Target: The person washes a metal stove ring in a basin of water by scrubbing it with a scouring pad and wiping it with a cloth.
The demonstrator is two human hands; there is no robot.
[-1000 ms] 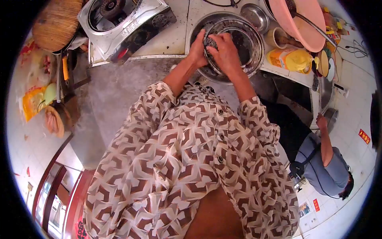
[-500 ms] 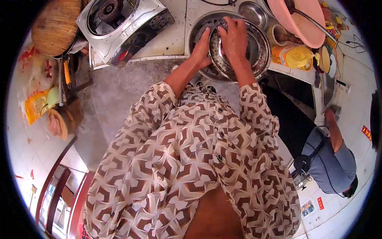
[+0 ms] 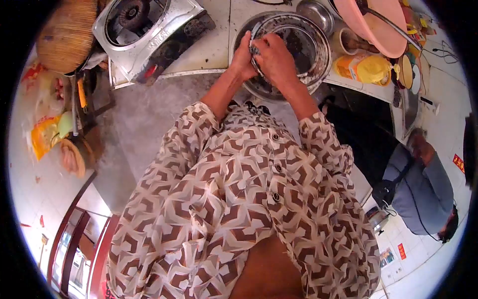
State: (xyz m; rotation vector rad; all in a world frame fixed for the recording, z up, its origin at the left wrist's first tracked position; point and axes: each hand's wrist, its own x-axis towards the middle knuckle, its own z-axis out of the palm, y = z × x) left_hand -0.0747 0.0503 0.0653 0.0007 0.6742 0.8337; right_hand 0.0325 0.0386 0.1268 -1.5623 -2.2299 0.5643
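Observation:
A wide-rimmed round metal dish point(image 3: 321, 62), speckled with dark grime, is tilted inside a larger metal basin point(image 3: 238, 40). At its left rim, my left hand point(image 3: 243, 59) is closed around the edge, thumb and fingers pointing up. My right hand point(image 3: 274, 57) is curled against the same part of the rim, pressing a dark steel wool scrubber point(image 3: 254, 50) that mostly hides under the fingers. Both hands almost touch each other. Dark residue covers the middle of the dish.
A portable gas stove point(image 3: 154, 45) stands left on the counter. A small metal bowl point(image 3: 316, 15), a pink basin point(image 3: 376, 25) with a ladle and a yellow bag point(image 3: 371, 70) are on the right. Another person in a grey shirt point(image 3: 418, 189) is bending at the right.
My right hand has moved from the upper inner part of the dish down and left to its left rim. My left hand has shifted slightly left. The other person's arm has drawn in.

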